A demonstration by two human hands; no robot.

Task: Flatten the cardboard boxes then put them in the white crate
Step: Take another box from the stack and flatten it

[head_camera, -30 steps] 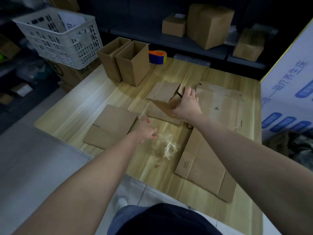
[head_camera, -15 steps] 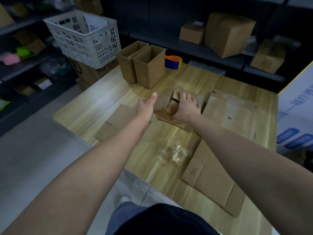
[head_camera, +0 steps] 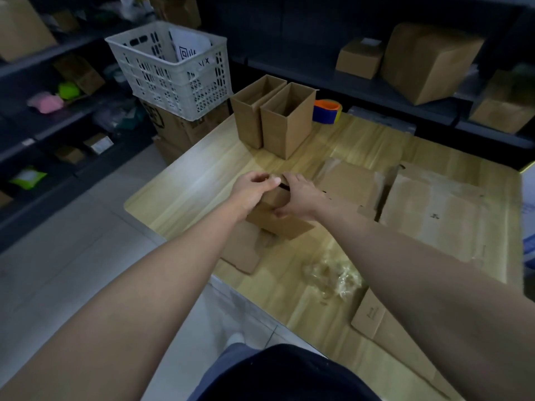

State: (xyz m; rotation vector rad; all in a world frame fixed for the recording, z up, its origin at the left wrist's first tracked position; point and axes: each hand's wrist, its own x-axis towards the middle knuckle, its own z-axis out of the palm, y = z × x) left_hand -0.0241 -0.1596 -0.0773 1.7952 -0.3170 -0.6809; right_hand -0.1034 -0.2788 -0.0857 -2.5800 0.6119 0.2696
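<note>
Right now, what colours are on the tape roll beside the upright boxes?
The tape roll is orange on top with a blue side; head view.

Bare tabletop (head_camera: 197, 180) is lying open on the left, toward the white crate (head_camera: 173, 79); two upright open boxes (head_camera: 286, 131) are standing at the far edge, right of that gap.

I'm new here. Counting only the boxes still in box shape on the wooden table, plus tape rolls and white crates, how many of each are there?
Upright open boxes: 2
Held box, gripped by left hand and right hand: 1
Tape roll: 1
White crate: 1
Total: 5
</note>
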